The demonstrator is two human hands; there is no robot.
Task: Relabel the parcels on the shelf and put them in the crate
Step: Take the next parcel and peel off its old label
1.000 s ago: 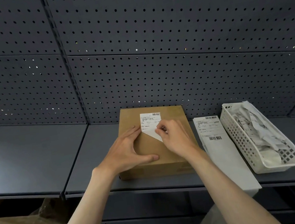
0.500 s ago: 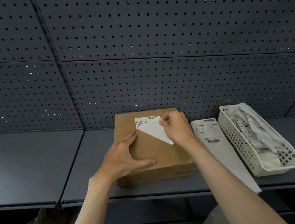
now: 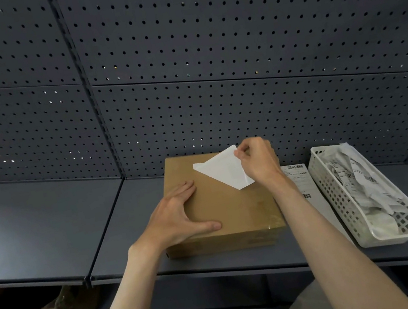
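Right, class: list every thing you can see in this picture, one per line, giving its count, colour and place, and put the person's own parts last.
Box: one, brown, on the shelf, centre.
Label: one, white, mostly peeled off the box top, blank side up.
Label strip: one, white with barcodes, flat on the shelf between box and basket.
Basket: one, white, on the shelf at the right.
Scraps: several, white, printed, in the basket.
Shelf: one, dark grey, across the view.
Pegboard: dark grey, behind the shelf.
Left hand: flat on the box.
Right hand: pinches the label's corner.
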